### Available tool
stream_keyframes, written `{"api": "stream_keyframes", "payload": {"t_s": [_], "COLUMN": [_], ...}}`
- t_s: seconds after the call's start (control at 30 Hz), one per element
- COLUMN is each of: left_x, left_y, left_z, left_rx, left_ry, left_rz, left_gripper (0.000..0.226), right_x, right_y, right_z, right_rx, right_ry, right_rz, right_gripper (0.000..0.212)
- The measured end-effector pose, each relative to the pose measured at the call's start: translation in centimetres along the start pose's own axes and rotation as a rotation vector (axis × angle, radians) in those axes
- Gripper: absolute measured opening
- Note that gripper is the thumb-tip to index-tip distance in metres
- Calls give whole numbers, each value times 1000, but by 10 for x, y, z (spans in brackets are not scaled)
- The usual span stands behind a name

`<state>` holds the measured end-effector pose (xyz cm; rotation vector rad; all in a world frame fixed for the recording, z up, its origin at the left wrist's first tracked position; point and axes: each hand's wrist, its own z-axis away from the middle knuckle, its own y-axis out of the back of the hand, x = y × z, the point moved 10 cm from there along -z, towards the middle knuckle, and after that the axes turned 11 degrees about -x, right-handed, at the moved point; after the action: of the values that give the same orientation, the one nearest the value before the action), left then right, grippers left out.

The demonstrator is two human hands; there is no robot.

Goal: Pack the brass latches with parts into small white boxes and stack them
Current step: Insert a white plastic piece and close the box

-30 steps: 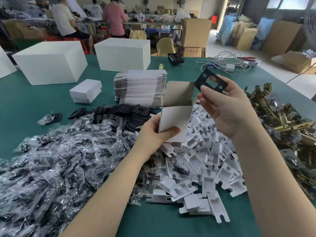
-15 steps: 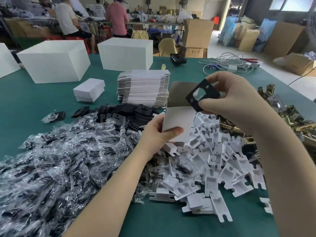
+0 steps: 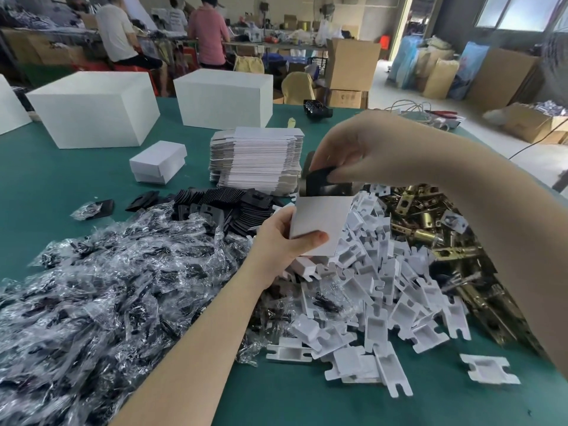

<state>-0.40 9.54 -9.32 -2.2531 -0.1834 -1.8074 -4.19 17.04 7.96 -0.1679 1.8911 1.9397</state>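
Observation:
My left hand grips a small open white box upright above the white inserts. My right hand pinches a flat black plate and holds it down in the box's open top, partly inside. Brass latches lie heaped to the right, partly behind my right forearm. A closed small white box sits on the green table at centre left.
A stack of flat box blanks stands behind the box. Black plates, bagged parts and white plastic inserts cover the table. Two large white cartons stand at the back; people work beyond.
My right hand has come down and leftward with the black plate, from held up beside the box to pushed into its open top. The left hand has kept hold of the box.

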Motion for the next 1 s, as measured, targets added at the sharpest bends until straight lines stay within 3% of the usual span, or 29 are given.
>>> {"api": "stream_keyframes", "payload": {"t_s": [0.27,0.57,0.8,1.0], "left_x": [-6,-3,-3,-2], "left_y": [0,-1,-3,-3], "left_z": [-2,-2,-2,-3], "left_rx": [0,-15,-32,-41], "left_ry": [26,4,-9,-13], "left_rz": [48,53,81,93], "left_gripper": [45,38,36,36], "right_x": [11,17,19,17], "right_y": [-21,-29,-35,-32], "right_z": [-7,-4,-6,-5], "right_rx": [-108,-149,-107,-70], "right_ry": [-30,-44,-55,-37], "right_rz": [42,53,206,140], "right_gripper": [31,28,19,20]}}
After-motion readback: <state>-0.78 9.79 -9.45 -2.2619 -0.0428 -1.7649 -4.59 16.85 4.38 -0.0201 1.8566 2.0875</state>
